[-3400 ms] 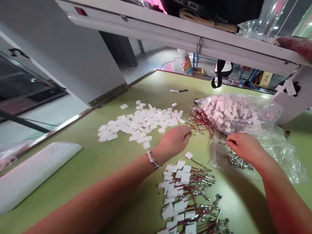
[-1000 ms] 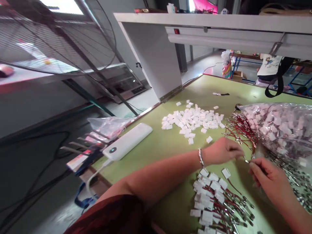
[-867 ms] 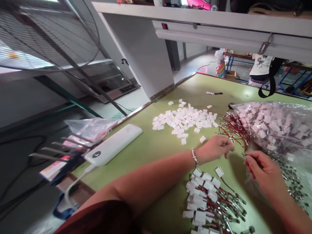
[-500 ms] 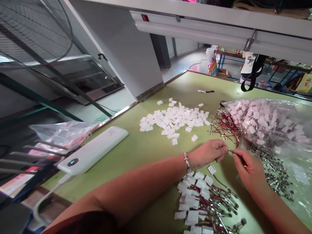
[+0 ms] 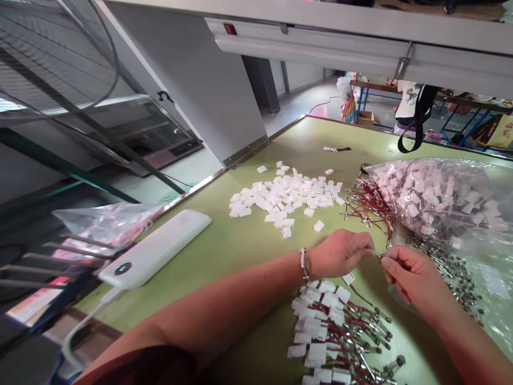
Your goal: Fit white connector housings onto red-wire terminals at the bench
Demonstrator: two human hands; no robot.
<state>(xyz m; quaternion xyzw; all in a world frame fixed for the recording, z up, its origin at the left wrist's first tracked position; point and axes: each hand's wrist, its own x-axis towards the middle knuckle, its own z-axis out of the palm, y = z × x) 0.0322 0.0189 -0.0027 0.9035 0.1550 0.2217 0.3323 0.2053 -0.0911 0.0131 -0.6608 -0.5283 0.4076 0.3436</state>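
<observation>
White-tagged wire assemblies (image 5: 316, 329) are lying heaped on the near tabletop (image 5: 240, 240), seemingly finished; loose white tags (image 5: 288, 195) and red wires (image 5: 372, 203) are lying beyond, with metal fittings (image 5: 452, 267) beside the right hand (image 5: 412, 272), so plenty seems to be remaining. Both hands' fingers are pinching nearly together, the left hand (image 5: 342, 251) and right apparently gripping one small metal piece (image 5: 377, 255) between them.

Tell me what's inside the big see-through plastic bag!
The big, clear plastic bag holds lots of small, flat, whitish pieces, showing through its side. The outer ones cover whatever lies deeper, so the middle and bottom can't be seen.
</observation>
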